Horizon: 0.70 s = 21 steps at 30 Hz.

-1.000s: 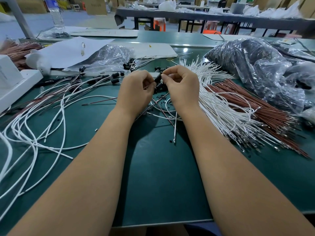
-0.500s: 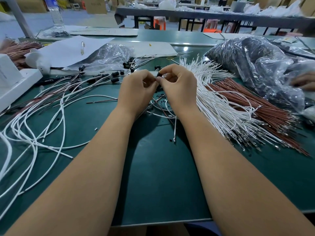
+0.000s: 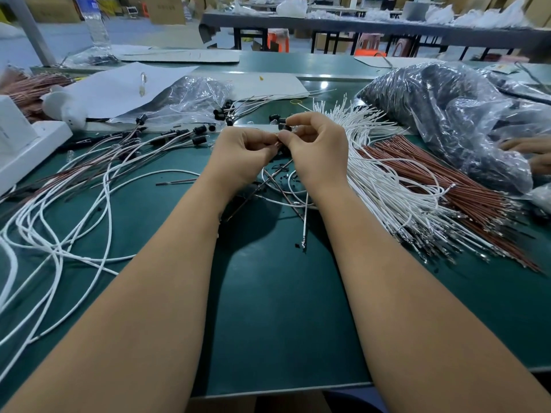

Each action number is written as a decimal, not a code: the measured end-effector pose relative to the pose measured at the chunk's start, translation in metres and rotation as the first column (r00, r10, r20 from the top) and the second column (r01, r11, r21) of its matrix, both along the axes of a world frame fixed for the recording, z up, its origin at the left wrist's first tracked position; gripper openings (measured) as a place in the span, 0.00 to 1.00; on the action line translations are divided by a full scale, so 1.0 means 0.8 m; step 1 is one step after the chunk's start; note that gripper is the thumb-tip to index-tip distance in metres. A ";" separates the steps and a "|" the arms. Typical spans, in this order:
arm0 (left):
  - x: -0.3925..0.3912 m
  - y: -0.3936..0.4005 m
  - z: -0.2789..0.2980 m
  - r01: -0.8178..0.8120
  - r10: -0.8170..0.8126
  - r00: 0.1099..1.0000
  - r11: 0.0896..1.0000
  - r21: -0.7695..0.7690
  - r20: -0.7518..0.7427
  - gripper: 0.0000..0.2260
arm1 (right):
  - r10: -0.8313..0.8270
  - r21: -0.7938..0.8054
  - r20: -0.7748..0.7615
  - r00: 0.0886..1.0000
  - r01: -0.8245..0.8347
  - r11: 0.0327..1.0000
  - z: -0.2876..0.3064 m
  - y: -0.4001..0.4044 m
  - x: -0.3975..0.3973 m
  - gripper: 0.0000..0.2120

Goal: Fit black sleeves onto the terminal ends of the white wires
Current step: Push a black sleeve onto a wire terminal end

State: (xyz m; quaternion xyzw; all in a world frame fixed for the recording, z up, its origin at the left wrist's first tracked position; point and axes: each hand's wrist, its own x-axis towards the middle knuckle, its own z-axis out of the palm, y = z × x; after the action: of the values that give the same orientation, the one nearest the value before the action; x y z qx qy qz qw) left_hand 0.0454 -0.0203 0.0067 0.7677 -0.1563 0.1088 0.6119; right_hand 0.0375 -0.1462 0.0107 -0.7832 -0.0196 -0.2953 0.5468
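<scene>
White wires (image 3: 384, 186) fan out on the green mat (image 3: 268, 293) just right of the hands, as before, with brown wires (image 3: 465, 186) beside them. Another person's hand (image 3: 533, 152) now rests on the plastic bag (image 3: 447, 114) at the right edge, cut off by the frame; a second ago it was not there. The left hand (image 3: 241, 156) and right hand (image 3: 316, 147) have closed up, fingertips touching. The right pinches a black sleeve (image 3: 284, 126); the left pinches something too small to make out. Loose sleeves (image 3: 199, 140) lie left of them.
</scene>
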 end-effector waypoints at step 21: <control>0.006 0.006 -0.004 -0.038 0.041 0.997 0.998 -0.054 0.063 0.08 | 0.282 0.180 0.048 0.958 -0.286 0.941 0.003 0.006 -0.009 0.10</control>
State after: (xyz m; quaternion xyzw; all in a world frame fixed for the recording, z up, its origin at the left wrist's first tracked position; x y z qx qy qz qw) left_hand 0.0505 -0.0153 0.0037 0.7504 -0.1577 0.1492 0.6243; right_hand 0.0302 -0.1414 0.0129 -0.7147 -0.1105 -0.2222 0.6539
